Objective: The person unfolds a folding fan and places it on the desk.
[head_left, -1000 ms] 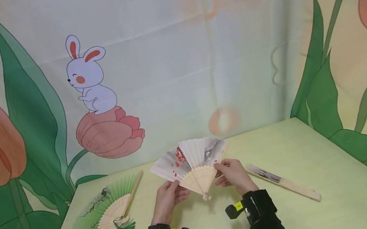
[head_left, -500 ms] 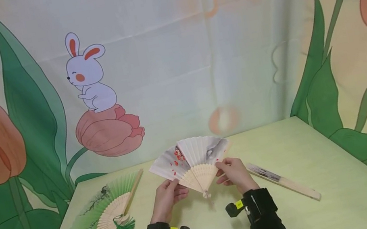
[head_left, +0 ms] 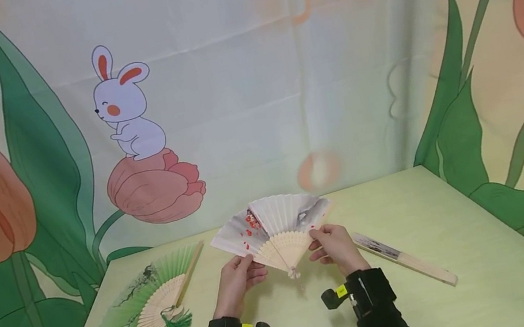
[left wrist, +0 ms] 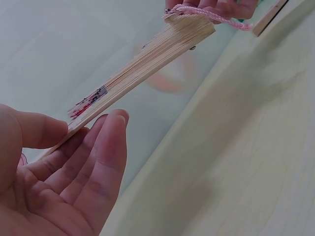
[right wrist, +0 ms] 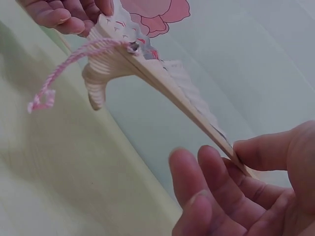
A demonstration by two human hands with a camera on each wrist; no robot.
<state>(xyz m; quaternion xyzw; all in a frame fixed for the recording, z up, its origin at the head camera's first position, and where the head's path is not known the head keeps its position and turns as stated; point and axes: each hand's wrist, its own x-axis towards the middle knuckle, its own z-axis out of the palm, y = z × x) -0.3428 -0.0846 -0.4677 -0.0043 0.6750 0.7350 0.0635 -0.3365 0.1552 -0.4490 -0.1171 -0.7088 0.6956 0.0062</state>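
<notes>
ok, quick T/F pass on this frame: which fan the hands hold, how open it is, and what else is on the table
1. Both hands hold the white fan by its outer ribs. True: the left hand and the right hand each pinch one edge.
2. The white fan is folded shut. False: it is spread open, with its red and grey print showing.
3. The green fan lies open on the table, to the left of the hands. True.
4. The folded fan rests in the right hand. False: it lies on the table to the right, apart from that hand.
5. A pink cord hangs at the white fan's pivot. True.
6. The green fan has no tassel. False: a green tassel lies at its base.
</notes>
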